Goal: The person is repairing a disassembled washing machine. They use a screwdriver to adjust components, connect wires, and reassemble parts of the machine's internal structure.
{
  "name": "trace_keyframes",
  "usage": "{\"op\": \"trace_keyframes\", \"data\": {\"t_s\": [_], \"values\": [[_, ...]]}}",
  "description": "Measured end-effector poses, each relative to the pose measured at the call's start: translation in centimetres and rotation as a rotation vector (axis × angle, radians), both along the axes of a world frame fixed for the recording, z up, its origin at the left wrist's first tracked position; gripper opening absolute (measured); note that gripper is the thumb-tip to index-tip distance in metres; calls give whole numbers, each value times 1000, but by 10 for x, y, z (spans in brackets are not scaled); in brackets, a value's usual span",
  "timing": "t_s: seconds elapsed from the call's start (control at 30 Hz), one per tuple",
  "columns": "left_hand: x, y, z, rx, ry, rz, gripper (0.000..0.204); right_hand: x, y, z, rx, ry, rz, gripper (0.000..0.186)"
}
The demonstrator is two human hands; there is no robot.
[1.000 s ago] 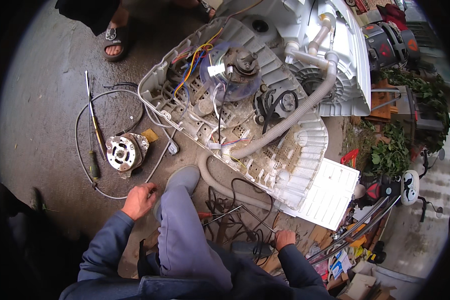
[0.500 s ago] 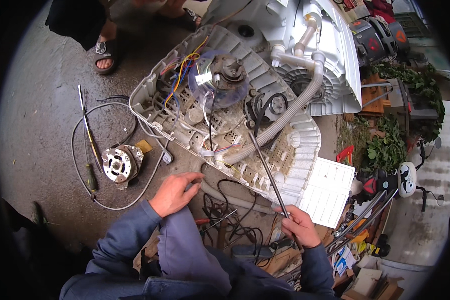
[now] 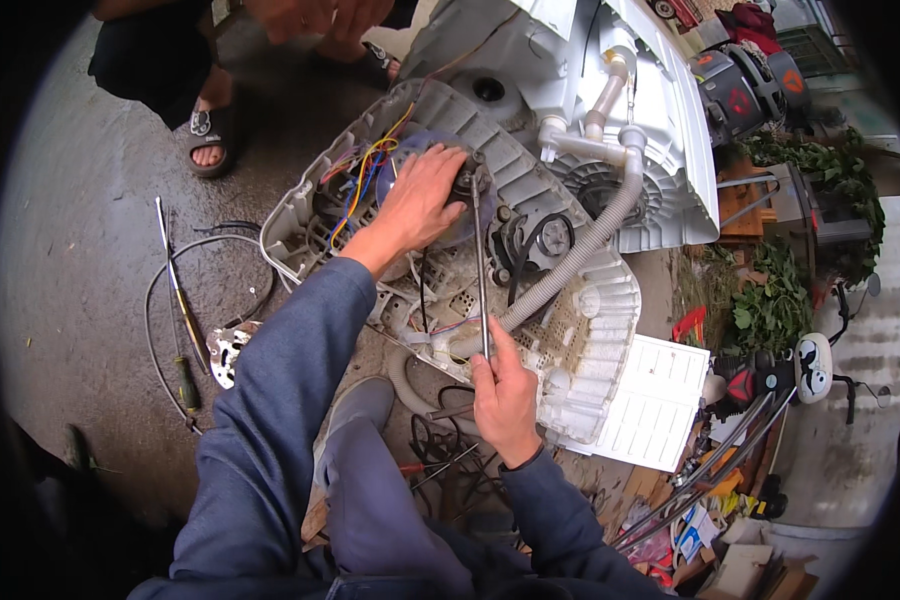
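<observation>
My left hand (image 3: 421,201) lies over the round metal assembly on the clear disc (image 3: 417,146), its fingers stretched out and its thumb apart. The hand hides most of that assembly. In my right hand (image 3: 505,397) is a long, thin metal bar (image 3: 483,270), closed in the fingers and thumb. Its far end reaches the right side of the assembly, next to my left fingertips; the exact contact is hard to make out. Under both hands is a grey plastic washing machine base (image 3: 600,355). Yellow and blue wires (image 3: 358,190) run beside my left hand.
A ribbed grey hose (image 3: 590,225) crosses the base to the white machine body (image 3: 675,130). On the wet floor lie a screwdriver (image 3: 186,385) and a loose motor (image 3: 228,352), partly behind my sleeve. Another person's hands (image 3: 315,15) show at the top. Black cables (image 3: 448,440) lie near my shoe.
My left hand has moved from my knee up onto the metal assembly. The right hand has brought the bar up and left, its tip now at the assembly. Another person's hands have come into view.
</observation>
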State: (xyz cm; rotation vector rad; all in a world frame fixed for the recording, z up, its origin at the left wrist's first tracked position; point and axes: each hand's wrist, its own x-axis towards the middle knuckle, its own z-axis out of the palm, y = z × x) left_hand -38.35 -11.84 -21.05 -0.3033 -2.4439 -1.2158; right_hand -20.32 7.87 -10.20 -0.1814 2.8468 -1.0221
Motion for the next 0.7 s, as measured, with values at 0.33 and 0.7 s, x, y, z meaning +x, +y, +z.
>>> {"op": "trace_keyframes", "data": {"t_s": [0.33,0.7], "values": [[-12,-1,-16,-3,88,13,52,6,-6,-9,90,80,39,50],[-12,-2,-17,-10,118,14,51,5,1,-20,355,249,104,56]]}}
